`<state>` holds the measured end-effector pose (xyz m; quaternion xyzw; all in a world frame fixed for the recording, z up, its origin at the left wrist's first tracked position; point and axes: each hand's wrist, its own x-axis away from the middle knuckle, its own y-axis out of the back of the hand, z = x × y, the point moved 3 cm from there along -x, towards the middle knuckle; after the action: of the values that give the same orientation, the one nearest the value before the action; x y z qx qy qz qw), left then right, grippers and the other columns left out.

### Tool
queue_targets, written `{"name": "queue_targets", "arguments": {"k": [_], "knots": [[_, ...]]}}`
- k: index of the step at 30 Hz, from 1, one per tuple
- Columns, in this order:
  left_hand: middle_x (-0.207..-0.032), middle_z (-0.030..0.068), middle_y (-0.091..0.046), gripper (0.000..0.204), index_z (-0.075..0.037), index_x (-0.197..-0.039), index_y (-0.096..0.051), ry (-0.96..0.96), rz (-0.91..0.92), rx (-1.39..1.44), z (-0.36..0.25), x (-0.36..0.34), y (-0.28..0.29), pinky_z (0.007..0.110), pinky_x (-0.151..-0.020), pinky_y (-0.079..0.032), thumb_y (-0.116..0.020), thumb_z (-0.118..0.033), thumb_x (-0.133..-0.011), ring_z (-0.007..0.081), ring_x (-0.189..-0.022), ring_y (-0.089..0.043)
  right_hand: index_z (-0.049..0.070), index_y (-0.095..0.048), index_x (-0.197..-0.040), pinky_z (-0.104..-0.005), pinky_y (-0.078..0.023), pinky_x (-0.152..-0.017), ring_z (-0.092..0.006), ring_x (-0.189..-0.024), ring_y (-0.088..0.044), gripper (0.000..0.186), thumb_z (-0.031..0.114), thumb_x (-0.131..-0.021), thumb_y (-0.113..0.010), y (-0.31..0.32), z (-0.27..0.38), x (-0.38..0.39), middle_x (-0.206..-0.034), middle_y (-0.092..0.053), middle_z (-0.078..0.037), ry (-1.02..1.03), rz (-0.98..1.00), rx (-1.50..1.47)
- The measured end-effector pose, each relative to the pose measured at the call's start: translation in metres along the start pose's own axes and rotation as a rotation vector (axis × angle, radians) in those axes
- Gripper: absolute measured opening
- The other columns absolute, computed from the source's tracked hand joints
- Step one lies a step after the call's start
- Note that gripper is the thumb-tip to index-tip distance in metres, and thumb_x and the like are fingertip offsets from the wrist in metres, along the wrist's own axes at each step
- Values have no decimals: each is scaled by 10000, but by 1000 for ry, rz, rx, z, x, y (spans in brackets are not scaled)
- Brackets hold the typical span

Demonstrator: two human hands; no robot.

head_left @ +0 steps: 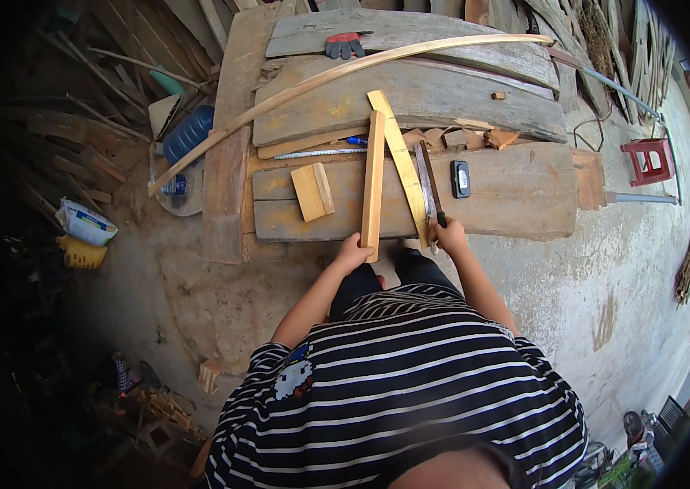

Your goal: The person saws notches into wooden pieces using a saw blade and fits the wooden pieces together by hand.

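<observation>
My left hand is closed round the near end of a squared wooden bar, which points away from me over the plank bench. My right hand is closed at the black-handled near end of a long, narrow saw-like tool with a pale blade and dark edge. A flat yellow wooden strip lies between the bar and this tool, its near end beside my right fingers. Whether those fingers also touch the strip is hard to tell. Left of the bar lies a small wooden block.
A black device, a ruler and a blue pen lie on the bench. A long curved wooden strip crosses it, near a red-and-grey glove. A blue water jug stands left, a red stool right.
</observation>
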<state>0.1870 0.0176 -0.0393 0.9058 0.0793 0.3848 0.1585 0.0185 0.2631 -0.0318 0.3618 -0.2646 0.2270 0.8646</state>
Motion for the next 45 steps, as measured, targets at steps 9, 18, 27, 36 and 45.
{"name": "queue_targets", "arguments": {"k": [9, 18, 27, 36, 45], "knots": [[-924, 116, -536, 287, -7, -979, -544, 34, -266, 237, -38, 55, 112, 355, -528, -520, -562, -54, -696, 260, -659, -595, -20, -617, -989, -356, -544, -555, -237, -621, -698, 253, 201, -869, -647, 6, -7, -1, -695, -684, -154, 113, -86, -301], [-1089, 123, -458, 374, -117, -1056, -491, -125, -558, -786, -35, 110, 193, 501, -796, -457, -627, -57, -713, 375, -1001, -547, -43, -525, -1023, -458, -560, -612, -377, -742, -691, 228, 57, -819, -516, -7, -7, -11, -811, -655, -263, -96, 74, -217], [-1254, 88, -511, 597, -192, -1352, -469, -34, -680, -1025, 9, 54, 236, 447, -1026, -340, -588, 4, -800, 276, -1230, -474, -39, -511, -994, -545, -464, -820, -495, -944, -598, 188, 121, -894, -514, -11, 40, 28, -932, -620, -340, 300, -219, 36], [-1329, 84, -528, 453, -108, -1288, -517, -407, -488, -737, -84, -33, 139, 509, -1127, -190, -545, -152, -837, 249, -1309, -420, -17, -483, -966, -576, -465, -676, -504, -730, -607, 293, 272, -996, -444, -63, 88, 29, -732, -613, -313, 391, -72, 16], [-919, 138, -708, 367, -79, -920, -679, -174, -396, -998, -104, -116, 63, 449, -847, -490, -381, -289, -958, 314, -898, -674, -9, -444, -1004, -555, -466, -634, -482, -712, -608, 189, 174, -975, -483, -74, 77, 38, -741, -603, -308, 413, -228, -102]]}}
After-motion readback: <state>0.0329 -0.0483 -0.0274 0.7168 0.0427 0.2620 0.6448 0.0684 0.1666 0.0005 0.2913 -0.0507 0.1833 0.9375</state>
